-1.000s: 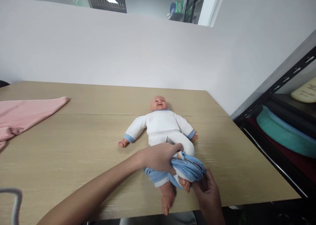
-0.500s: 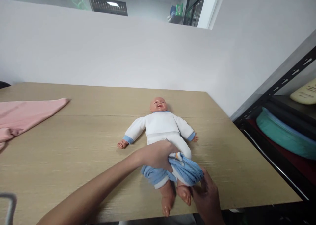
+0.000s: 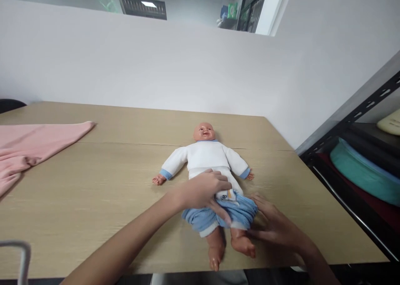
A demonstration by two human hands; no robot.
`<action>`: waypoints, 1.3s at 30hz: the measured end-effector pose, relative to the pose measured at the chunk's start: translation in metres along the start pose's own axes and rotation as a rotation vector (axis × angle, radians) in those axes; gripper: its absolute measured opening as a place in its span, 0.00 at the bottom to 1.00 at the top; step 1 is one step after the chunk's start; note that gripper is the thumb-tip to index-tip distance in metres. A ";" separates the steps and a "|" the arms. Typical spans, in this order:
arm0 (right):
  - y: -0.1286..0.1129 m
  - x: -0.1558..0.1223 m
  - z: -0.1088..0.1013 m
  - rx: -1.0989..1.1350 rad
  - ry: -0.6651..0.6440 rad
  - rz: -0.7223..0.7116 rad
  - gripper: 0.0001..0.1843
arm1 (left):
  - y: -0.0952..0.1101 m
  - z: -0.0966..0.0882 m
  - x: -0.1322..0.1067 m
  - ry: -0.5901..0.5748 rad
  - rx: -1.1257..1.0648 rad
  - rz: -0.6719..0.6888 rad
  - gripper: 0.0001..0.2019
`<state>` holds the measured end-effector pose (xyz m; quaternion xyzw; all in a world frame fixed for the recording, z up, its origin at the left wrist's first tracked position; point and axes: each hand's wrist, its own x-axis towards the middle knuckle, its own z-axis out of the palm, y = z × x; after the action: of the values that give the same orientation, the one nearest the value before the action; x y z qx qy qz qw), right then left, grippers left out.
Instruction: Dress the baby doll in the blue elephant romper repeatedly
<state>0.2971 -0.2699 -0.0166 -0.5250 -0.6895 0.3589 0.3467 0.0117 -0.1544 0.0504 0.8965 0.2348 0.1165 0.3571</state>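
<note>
A baby doll [image 3: 208, 156] in a white suit lies face up on the wooden table [image 3: 103, 193], head away from me. Bunched blue trousers [image 3: 240, 210] sit round its thighs, both bare feet sticking out towards me. My left hand [image 3: 203, 191] grips the trousers' waistband at the doll's left hip, fingers curled into the cloth. My right hand [image 3: 275, 226] lies beside the doll's other leg with fingers stretched, its fingertips touching the blue cloth.
A pink cloth [image 3: 28, 145] lies at the table's left edge. A black metal shelf [image 3: 353, 160] with a teal cushion [image 3: 365, 172] stands close on the right. A white wall runs behind the table. A grey bar [image 3: 18, 256] shows at bottom left.
The blue trousers have moved up the doll's legs, baring both feet. My right hand has let go of the cloth's lower part and opened out beside the leg.
</note>
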 end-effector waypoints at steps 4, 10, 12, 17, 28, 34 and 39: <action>0.000 0.013 -0.020 0.029 -0.044 -0.034 0.19 | -0.003 -0.002 -0.020 0.062 0.211 -0.023 0.25; 0.007 0.055 -0.022 0.119 -0.164 -0.001 0.19 | -0.020 0.005 -0.071 0.169 -0.003 -0.204 0.22; 0.014 0.069 -0.015 0.161 -0.151 -0.011 0.22 | -0.025 0.009 -0.085 0.191 -0.114 -0.219 0.18; 0.026 0.095 0.006 0.195 -0.065 -0.089 0.21 | -0.036 0.028 -0.101 0.303 -0.256 -0.204 0.13; 0.032 0.104 0.029 0.197 0.077 -0.193 0.15 | -0.056 0.056 -0.097 0.544 -0.341 -0.413 0.20; 0.030 0.109 0.041 0.138 0.191 -0.218 0.13 | -0.067 0.034 -0.083 0.681 -0.119 -0.196 0.12; 0.035 0.137 0.058 0.203 0.331 -0.021 0.19 | -0.095 0.026 -0.047 0.772 -0.234 -0.360 0.18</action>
<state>0.2356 -0.1373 -0.0623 -0.5319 -0.5890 0.3314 0.5102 -0.0512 -0.1329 -0.0365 0.6855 0.4888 0.4046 0.3571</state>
